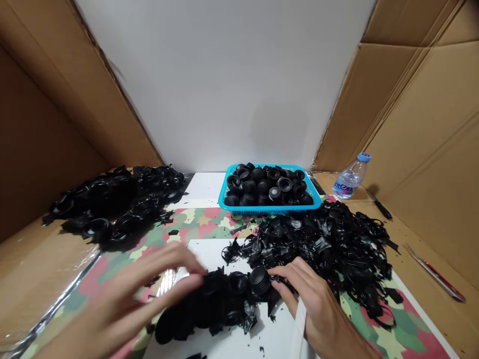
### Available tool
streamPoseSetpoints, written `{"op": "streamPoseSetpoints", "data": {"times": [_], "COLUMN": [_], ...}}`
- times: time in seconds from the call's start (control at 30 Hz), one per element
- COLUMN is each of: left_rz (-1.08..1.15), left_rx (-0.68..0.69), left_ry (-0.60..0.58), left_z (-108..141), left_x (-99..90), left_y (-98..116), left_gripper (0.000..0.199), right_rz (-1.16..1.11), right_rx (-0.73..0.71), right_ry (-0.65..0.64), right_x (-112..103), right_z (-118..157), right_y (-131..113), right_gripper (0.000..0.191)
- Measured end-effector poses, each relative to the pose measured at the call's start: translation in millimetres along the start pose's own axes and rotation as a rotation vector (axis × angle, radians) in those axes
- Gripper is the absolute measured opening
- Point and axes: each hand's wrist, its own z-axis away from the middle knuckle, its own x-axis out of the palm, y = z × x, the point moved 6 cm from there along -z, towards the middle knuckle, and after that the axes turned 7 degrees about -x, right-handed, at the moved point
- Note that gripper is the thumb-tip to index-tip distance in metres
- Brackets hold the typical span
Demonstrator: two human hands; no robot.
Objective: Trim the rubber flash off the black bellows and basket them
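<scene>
A strip of joined black rubber mouldings (228, 304), with round cups and ragged edges, lies on a white board (284, 329). My left hand (149, 289), smeared by motion, has its thumb and forefinger closed at the strip's upper left part. At the right end stands a ribbed black rubber cap (259, 281). My right hand (310, 296) pinches thin black rubber beside this cap. A slim white strip-like object (299, 326) lies against the right palm; its kind is unclear, and the rest of it runs out of view.
A blue basket (269, 209) full of ribbed black caps stands at the back. Black rubber scraps (329, 239) are heaped at right, more mouldings (112, 204) at left. A water bottle (351, 177), a black-handled tool (381, 207) and red-handled tweezers (437, 276) lie rightward. Cardboard walls (419, 134) flank the table.
</scene>
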Motion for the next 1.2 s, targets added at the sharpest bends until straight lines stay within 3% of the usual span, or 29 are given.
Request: {"op": "streamPoseSetpoints", "data": {"times": [0.07, 0.13, 0.2, 0.33, 0.5, 0.7, 0.8, 0.97, 1.1, 1.2], "left_rz": [0.004, -0.062, -0.102, 0.023, 0.252, 0.309, 0.326, 0.358, 0.328, 0.315], "left_rx": [0.123, 0.247, 0.309, 0.249, 0.091, 0.061, 0.058, 0.08, 0.051, 0.026], "left_ry": [-0.32, -0.485, -0.552, -0.643, -0.6, -0.496, -0.49, -0.499, -0.472, -0.454], "left_z": [-31.5, -52.2, -61.5, -55.9, -48.5, -48.8, -47.1, -41.3, -38.6, -38.4], "left_x": [35.1, 61.0, 79.0, 99.3, 102.6, 100.7, 101.8, 106.2, 108.5, 107.4], "left_y": [38.0, 65.9, 77.2, 67.9, 51.6, 47.3, 46.1, 42.2, 37.1, 37.4], "left_gripper": [0.031, 0.037, 0.046, 0.027, 0.023, 0.02, 0.012, 0.005, 0.005, 0.015], "right_rz": [-0.012, -0.008, -0.002, 0.001, 0.028, 0.019, 0.017, 0.001, -0.137, -0.135], "right_rx": [0.012, 0.02, 0.026, 0.054, 0.173, 0.22, 0.216, 0.172, 0.111, 0.069], "right_ry": [0.001, 0.002, 0.033, 0.06, 0.119, 0.14, 0.111, 0.107, 0.153, 0.161], "right_x": [-1.7, -3.2, -5.5, -6.2, -9.2, -9.7, -7.6, -4.6, -4.4, -5.3], "right_z": [-1.3, -2.1, -2.2, -1.0, 2.5, 4.7, 4.8, -0.2, -4.9, -4.8], "right_y": [1.3, 2.9, 4.4, 6.0, 8.1, 10.7, 8.8, 2.7, 2.8, 3.4], "right_gripper": [0.019, 0.018, 0.018, 0.02, 0.022, 0.017, 0.014, 0.03, 0.006, 0.01]}}
